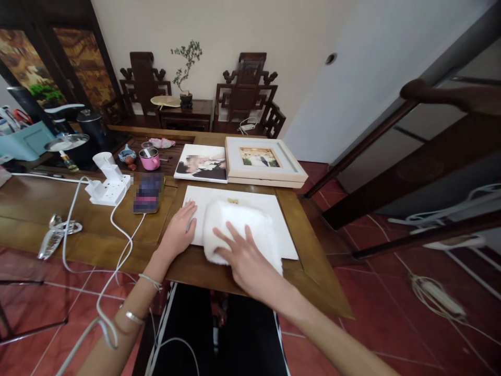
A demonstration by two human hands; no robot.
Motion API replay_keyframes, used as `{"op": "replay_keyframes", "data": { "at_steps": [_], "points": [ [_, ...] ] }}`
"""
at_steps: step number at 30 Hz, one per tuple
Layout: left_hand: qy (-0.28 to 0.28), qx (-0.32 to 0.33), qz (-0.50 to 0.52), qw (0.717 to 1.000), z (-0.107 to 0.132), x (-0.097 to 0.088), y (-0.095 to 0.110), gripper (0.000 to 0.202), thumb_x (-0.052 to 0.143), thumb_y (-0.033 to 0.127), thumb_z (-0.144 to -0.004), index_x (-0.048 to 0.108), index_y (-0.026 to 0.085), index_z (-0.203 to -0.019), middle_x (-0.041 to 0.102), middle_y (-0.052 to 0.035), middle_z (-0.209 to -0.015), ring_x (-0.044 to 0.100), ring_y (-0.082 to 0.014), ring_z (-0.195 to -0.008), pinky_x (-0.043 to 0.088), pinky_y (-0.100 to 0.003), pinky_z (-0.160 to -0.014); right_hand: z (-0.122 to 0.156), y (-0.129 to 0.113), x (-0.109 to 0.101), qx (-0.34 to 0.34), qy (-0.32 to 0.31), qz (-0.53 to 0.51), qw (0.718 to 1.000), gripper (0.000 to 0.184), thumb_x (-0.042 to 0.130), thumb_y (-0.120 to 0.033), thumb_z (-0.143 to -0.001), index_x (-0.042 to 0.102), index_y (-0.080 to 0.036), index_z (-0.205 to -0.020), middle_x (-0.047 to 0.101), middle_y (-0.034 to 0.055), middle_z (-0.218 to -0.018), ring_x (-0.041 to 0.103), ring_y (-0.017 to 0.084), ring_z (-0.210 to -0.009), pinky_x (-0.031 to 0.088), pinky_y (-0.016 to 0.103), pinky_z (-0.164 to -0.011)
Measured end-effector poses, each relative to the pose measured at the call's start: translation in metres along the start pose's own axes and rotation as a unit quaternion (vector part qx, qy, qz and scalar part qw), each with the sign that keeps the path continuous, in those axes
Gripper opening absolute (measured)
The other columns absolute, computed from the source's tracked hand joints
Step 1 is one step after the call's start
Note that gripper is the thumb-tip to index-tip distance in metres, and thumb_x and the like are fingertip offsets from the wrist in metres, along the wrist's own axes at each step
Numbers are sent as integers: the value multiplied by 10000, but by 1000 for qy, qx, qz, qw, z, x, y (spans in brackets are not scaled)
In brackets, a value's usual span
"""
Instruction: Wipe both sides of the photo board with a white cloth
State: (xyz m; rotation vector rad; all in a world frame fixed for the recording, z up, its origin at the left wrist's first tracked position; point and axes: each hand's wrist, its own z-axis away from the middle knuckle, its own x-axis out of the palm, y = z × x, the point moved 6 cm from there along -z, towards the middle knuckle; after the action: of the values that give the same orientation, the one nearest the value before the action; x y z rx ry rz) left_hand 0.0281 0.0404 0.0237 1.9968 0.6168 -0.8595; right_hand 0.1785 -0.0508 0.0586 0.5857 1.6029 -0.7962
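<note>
A white panel (pixel 284 230) lies flat on the table, with a small yellowish metal piece (pixel 233 201) near its far edge. My left hand (pixel 180 228) rests on the panel's left edge, fingers stretched out and holding nothing. On top of the panel is a folded, fluffy white towel (pixel 238 213), slightly blurred, its near side reaching past the panel's edge. My right hand (pixel 246 258) lies over the towel with fingers spread, pressing on it from above. The towel hides the middle of the panel.
Behind the panel lie a photo print (pixel 201 164) and framed pictures (pixel 293 166) stacked together. Leftward are a phone (pixel 148 194), a power strip (pixel 109 189), a pink cup (pixel 150 160) and a hair claw (pixel 55 240). White cables run over the wooden table (pixel 23 201) beside my left arm.
</note>
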Motion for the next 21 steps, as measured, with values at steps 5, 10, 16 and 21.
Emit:
{"op": "replay_keyframes", "data": {
  "at_steps": [5,10,16,21],
  "points": [
    [0,3,-1,1000,1,2,-1,414,389,191,-904,517,104,-1288,488,-167,-1399,403,-254,-1345,328,-486,-1124,15,-5,-7,-24,-32,-44,998,623,354,82,-628,611,-185,-1129,369,82,-1496,165,348,-1418,189,682,-1084],
    [6,8,4,1000,0,2,-3,409,397,202,-904,525,113,-1283,497,-159,-1394,411,-251,-1340,334,-488,-1121,-38,38,-8,40,3,-41,998,632,371,78,-634,586,-160,-1179,400,124,-1472,169,354,-1416,179,717,-1051],
    [1,5,6,1000,-1,0,-1,414,389,196,-905,534,74,-1273,511,-181,-1374,426,-251,-1330,335,-462,-1126,-83,47,-4,50,4,-1,999,578,416,42,-683,575,-142,-1207,390,151,-1473,214,408,-1386,156,760,-1010],
    [7,6,8,1000,-1,-1,-1,414,368,171,-901,535,87,-1270,511,-173,-1377,424,-253,-1331,340,-477,-1122,-42,8,0,-4,3,-6,1000,555,394,61,-698,602,-155,-1165,394,150,-1470,231,388,-1389,151,705,-1069]
  ]
}}
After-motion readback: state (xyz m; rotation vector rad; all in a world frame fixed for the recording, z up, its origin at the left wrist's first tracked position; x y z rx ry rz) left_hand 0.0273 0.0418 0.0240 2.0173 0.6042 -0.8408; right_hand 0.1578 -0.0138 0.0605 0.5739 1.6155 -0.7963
